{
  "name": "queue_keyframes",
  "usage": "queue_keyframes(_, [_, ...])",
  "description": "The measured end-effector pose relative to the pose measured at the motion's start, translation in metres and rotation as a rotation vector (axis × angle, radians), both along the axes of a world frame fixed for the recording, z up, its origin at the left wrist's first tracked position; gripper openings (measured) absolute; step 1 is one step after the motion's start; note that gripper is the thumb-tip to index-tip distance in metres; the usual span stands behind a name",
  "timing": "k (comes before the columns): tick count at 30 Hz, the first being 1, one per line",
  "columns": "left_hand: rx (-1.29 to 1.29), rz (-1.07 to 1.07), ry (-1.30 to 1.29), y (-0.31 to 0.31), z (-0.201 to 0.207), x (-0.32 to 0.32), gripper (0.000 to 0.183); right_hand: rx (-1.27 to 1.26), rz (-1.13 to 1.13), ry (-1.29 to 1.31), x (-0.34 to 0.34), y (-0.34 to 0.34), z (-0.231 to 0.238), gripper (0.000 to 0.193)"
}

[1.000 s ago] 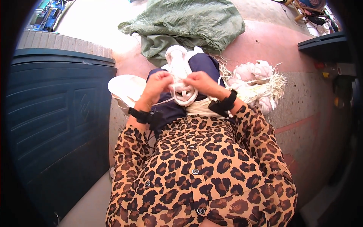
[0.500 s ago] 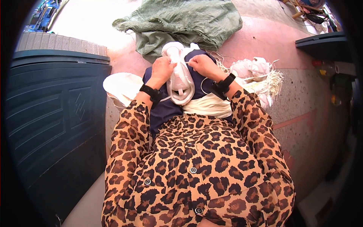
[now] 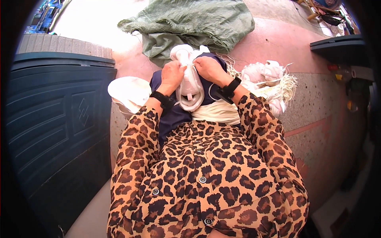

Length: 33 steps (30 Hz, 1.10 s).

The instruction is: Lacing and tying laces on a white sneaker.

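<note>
At twelve o'clock, a white shoe (image 3: 190, 84) lies on the lap (image 3: 174, 119), open end nearest. It looks light and soft; hold its sides. Farther up, the left hand (image 3: 173, 74) at eleven and right hand (image 3: 208, 69) at one seem to pinch its bendy lace (image 3: 189, 64).

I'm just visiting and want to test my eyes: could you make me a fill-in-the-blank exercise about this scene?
1. Between the left hand and the right hand, the shoe has its opening toward the person and its ____ end pointing away.
2. Beyond the shoe lies a crumpled sack, coloured ____.
3. The large dark blue door stands on the person's ____ side.
4. Dark bands are strapped round both ____.

Missing words: toe; green; left; wrists.
</note>
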<state>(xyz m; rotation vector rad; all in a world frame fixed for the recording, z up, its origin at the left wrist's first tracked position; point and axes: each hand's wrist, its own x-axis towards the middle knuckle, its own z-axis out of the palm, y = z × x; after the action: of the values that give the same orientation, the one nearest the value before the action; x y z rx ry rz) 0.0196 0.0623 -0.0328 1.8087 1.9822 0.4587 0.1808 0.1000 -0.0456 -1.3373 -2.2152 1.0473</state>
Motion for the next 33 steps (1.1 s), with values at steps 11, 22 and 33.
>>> queue_keyframes(11, [-0.073,0.085,-0.022,0.000,0.002,0.002,0.024,0.107,0.051,-0.036,0.001,-0.010,0.006,0.023])
queue_keyframes(22, [-0.044,0.104,-0.109,-0.001,-0.004,-0.001,0.028,0.241,0.069,0.039,0.002,-0.011,-0.004,0.018])
queue_keyframes(33, [-0.023,0.099,-0.127,-0.001,-0.002,-0.001,0.027,0.171,-0.085,-0.083,-0.013,-0.009,0.015,0.019])
